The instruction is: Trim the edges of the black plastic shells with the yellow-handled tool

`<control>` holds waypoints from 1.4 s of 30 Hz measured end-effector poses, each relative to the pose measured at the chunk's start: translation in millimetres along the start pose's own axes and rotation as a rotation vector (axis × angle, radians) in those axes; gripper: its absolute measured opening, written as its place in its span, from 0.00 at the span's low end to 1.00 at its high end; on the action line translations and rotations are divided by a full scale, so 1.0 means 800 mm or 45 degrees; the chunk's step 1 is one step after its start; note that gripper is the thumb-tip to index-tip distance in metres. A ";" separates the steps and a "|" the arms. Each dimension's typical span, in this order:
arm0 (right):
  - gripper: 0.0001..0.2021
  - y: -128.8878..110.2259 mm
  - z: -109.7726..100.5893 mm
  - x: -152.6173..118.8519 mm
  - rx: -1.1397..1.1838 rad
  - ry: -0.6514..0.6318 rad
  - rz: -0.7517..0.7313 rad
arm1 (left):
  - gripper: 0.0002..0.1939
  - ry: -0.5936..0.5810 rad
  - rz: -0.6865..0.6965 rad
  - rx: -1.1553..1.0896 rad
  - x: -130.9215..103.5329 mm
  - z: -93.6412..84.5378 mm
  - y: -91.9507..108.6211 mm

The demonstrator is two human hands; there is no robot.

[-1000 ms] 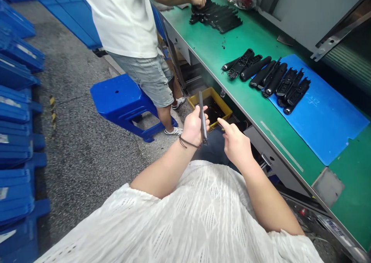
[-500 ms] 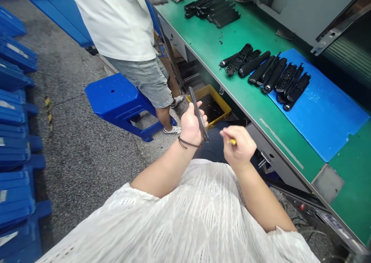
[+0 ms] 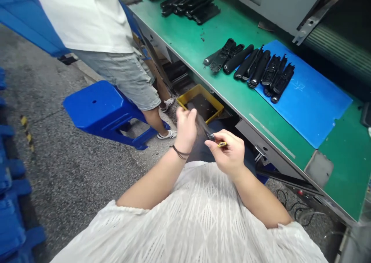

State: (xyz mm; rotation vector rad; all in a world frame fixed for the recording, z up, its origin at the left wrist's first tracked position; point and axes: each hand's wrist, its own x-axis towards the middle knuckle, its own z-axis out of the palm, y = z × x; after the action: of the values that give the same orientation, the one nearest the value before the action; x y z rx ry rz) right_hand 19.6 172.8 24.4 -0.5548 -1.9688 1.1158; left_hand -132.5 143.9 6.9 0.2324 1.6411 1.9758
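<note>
My left hand is closed around a long black plastic part, which is smeared by motion and slants down toward my right hand. My right hand is closed on a small yellow-handled tool; most of the tool is hidden in the palm. The fingertips of that hand meet the near end of the black part. Similar black plastic parts lie in a row on the green bench, some with ragged ends, partly over a blue sheet.
A yellow bin with dark contents stands below the bench edge. More black parts are heaped farther along the green bench. At left are a blue stool, another person in a white shirt, and blue crates.
My right hand has come left to the near end of the black part. My left hand has turned and closed further around it. The view has shifted to the right.
</note>
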 end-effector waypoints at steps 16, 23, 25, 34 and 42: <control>0.18 -0.032 -0.104 0.007 -0.748 -0.548 -0.404 | 0.32 -0.953 0.968 0.588 -0.034 -0.012 0.020; 0.31 -0.039 -0.089 0.017 -0.809 -0.438 -0.461 | 0.22 -1.048 1.362 0.552 -0.032 0.001 0.023; 0.32 -0.038 -0.085 0.018 -0.836 -0.425 -0.478 | 0.22 -1.036 1.371 0.567 -0.033 0.002 0.023; 0.29 -0.033 -0.078 0.014 -1.087 -0.101 -0.715 | 0.24 -0.882 1.083 0.559 -0.050 0.000 0.017; 0.27 -0.011 -0.077 0.008 -1.222 0.142 -0.697 | 0.31 -0.964 0.304 0.460 -0.081 0.005 0.005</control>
State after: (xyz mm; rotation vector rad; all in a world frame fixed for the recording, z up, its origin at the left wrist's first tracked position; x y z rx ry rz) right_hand 65.3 204.5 53.1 -0.4755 -2.2759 -0.2386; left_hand -78.0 113.5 25.3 1.1966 1.4615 1.4343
